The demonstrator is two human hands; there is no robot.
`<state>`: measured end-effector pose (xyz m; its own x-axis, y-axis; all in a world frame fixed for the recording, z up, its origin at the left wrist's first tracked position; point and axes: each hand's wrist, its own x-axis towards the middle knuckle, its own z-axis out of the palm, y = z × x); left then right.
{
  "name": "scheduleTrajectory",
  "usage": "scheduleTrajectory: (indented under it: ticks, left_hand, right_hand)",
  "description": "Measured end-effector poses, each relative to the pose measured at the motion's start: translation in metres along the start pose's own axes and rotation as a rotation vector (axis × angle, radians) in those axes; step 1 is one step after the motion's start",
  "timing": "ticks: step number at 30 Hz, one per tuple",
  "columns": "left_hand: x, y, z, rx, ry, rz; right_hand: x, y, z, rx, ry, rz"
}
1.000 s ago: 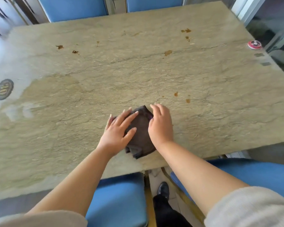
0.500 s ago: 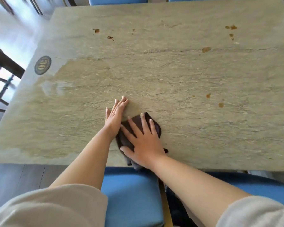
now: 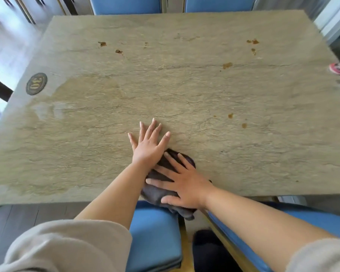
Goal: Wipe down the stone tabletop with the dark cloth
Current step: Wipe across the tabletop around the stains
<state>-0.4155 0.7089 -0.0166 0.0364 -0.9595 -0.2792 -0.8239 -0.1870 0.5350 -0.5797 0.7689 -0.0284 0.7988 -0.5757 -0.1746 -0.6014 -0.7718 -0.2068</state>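
Spanning blue chairs, stained stone tabletop bears numbered disc.

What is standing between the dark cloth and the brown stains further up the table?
Nothing visible. The right hand presses the cloth at the near edge; the left hand lies flat beside it, and bare tabletop leads to the stains.

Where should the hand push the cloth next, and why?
Probably forward and to the right. The right hand lies flat on the dark cloth at the table's near edge, partly hanging off, and the closest brown spots sit just ahead on that side. The left hand rests flat on bare stone.
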Motion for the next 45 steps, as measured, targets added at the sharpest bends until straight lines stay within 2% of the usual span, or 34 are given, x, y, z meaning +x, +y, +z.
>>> scheduleTrajectory:
  ticks: [2,5,7,10,11,12,13,15,16,17,18,19,23,25,27,30,32,34,35,37,39,40,41,42,45]
  left_hand:
    - [-0.001,0.012,0.008,0.022,0.003,0.001]
    - [0.0,0.033,0.021,0.049,0.037,-0.003]
    - [0.001,0.05,0.032,0.024,0.071,-0.025]
    - [0.005,0.078,0.051,-0.015,0.108,-0.045]
    - [0.005,0.085,0.058,-0.015,0.132,-0.052]
    - [0.006,0.089,0.065,-0.001,0.162,-0.059]
    - [0.006,0.092,0.07,0.027,0.196,-0.064]
    - [0.005,0.093,0.078,0.098,0.255,-0.064]
    - [0.004,0.093,0.08,0.127,0.269,-0.06]
    - [0.004,0.093,0.082,0.146,0.274,-0.06]
    - [0.005,0.094,0.082,0.159,0.277,-0.065]
    - [0.007,0.095,0.083,0.176,0.277,-0.072]
    - [0.011,0.097,0.087,0.262,0.272,-0.086]
    - [0.013,0.097,0.087,0.255,0.273,-0.083]
    - [0.012,0.096,0.087,0.247,0.282,-0.083]
    - [0.011,0.095,0.087,0.22,0.287,-0.093]
    - [0.011,0.095,0.086,0.21,0.293,-0.089]
    - [0.011,0.096,0.086,0.215,0.292,-0.081]
    - [0.011,0.096,0.085,0.226,0.284,-0.08]
    - [0.011,0.096,0.086,0.252,0.271,-0.082]
    - [0.011,0.096,0.086,0.263,0.268,-0.082]
    - [0.011,0.096,0.086,0.262,0.267,-0.078]
    - [0.011,0.096,0.086,0.25,0.268,-0.074]
    - [0.01,0.095,0.085,0.223,0.275,-0.076]
    - [0.013,0.098,0.082,0.063,0.307,-0.141]
  right_hand:
    - [-0.032,0.031,-0.001,-0.085,-0.034,-0.186]
    - [-0.059,0.077,-0.008,-0.113,-0.021,-0.144]
    - [-0.057,0.108,-0.008,-0.12,0.044,0.036]
    - [-0.037,0.131,-0.016,0.004,0.217,0.589]
    - [-0.032,0.128,-0.018,0.047,0.243,0.711]
    - [-0.032,0.122,-0.017,0.053,0.224,0.731]
    - [-0.04,0.118,-0.012,0.007,0.202,0.635]
    - [-0.073,0.129,-0.007,-0.102,0.15,0.255]
    - [-0.088,0.146,-0.011,-0.123,0.122,0.086]
    - [-0.097,0.169,-0.013,-0.136,0.115,-0.009]
    - [-0.099,0.191,-0.013,-0.15,0.133,-0.018]
    - [-0.095,0.21,-0.012,-0.154,0.168,0.055]
    - [-0.037,0.237,-0.025,0.0,0.348,0.577]
    - [0.002,0.229,-0.033,0.139,0.389,0.717]
    - [0.027,0.205,-0.035,0.18,0.399,0.646]
    - [0.012,0.168,-0.022,0.119,0.338,0.315]
    - [-0.023,0.171,-0.019,0.084,0.275,0.092]
    - [-0.05,0.201,-0.022,0.017,0.264,-0.002]
    - [-0.056,0.22,-0.024,-0.008,0.278,0.054]
    - [-0.052,0.245,-0.03,0.048,0.353,0.392]
    - [-0.033,0.239,-0.034,0.143,0.402,0.768]
    - [-0.023,0.224,-0.035,0.153,0.378,0.855]
    - [-0.018,0.205,-0.031,0.127,0.345,0.843]
    - [-0.019,0.184,-0.026,0.084,0.301,0.736]
    - [-0.061,0.142,-0.011,-0.016,0.163,0.247]
